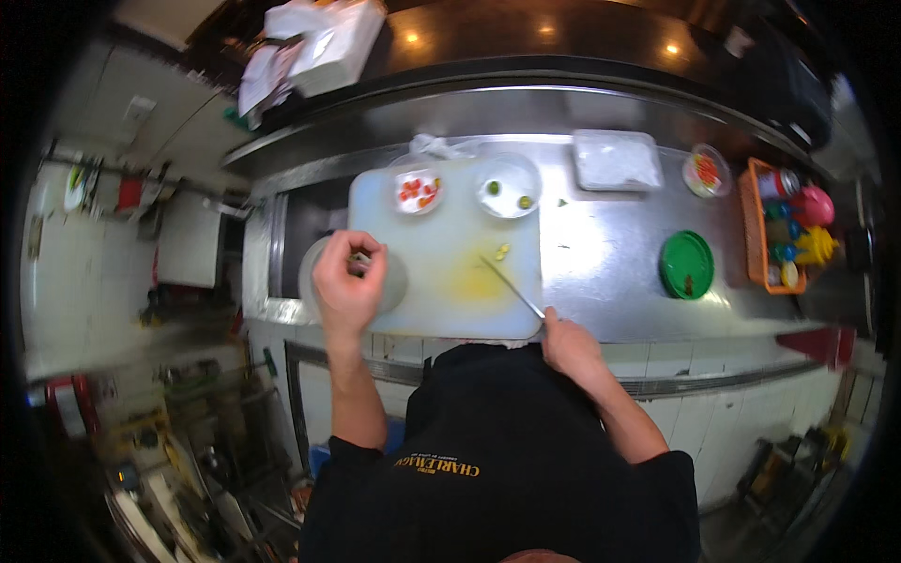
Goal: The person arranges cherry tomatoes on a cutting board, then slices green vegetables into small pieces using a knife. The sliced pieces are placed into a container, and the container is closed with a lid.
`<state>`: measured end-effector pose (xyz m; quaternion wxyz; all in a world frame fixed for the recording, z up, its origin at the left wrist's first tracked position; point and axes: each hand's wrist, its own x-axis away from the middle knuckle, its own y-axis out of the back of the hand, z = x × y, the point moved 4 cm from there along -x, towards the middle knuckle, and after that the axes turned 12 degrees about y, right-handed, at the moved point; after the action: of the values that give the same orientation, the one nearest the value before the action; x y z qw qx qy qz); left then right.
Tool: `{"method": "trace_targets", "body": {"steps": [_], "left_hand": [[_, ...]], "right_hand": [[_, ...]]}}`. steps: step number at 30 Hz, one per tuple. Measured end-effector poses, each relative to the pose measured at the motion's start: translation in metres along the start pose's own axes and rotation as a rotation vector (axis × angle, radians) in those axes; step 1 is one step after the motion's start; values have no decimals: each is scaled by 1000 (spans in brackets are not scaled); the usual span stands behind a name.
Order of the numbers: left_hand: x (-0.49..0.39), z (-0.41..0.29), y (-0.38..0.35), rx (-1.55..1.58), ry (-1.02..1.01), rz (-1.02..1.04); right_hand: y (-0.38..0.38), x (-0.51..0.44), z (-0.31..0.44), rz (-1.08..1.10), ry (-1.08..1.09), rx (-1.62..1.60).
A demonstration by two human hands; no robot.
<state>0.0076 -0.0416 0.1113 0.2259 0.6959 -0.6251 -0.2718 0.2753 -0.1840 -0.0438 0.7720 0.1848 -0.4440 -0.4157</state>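
Observation:
A kitchen knife is held in my right hand (571,346), its blade (514,286) slanting over the right part of the white cutting board (429,310). By the tip lie small pale yellow pieces (502,252), with a yellow stain on the board. My left hand (352,281) hovers over a round translucent container (391,288) at the board's left edge. Its fingers curl towards the thumb; whether they pinch anything is unclear. Along the board's far side stand a clear tub of cut red pieces (419,191) and a clear bowl (508,169) with green pieces (494,188).
On the steel counter (598,295) are a lidded white box (617,160), a tub of chopped red pieces (704,171) and a green lid (686,264). An orange basket (754,232) of bottles stands right. A sink (303,243) opens left, beneath a raised shelf (507,42).

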Motion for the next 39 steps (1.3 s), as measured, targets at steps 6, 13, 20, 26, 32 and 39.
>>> {"method": "trace_targets", "body": {"steps": [6,13,20,26,32,39], "left_hand": [[-23,98,43,-761,288,331],[-33,132,12,-996,69,499],[-16,63,45,-374,187,465],[32,22,-22,727,295,787],[48,95,-149,724,503,671],[60,126,-186,654,477,468]], "right_hand": [[3,-8,-3,4,84,59],[6,-13,-2,-36,109,78],[0,-15,-5,-47,102,27],[-5,-16,-4,-30,102,-9],[-14,-22,-12,-123,157,-19],[-9,-18,-6,-116,139,-88]]}}
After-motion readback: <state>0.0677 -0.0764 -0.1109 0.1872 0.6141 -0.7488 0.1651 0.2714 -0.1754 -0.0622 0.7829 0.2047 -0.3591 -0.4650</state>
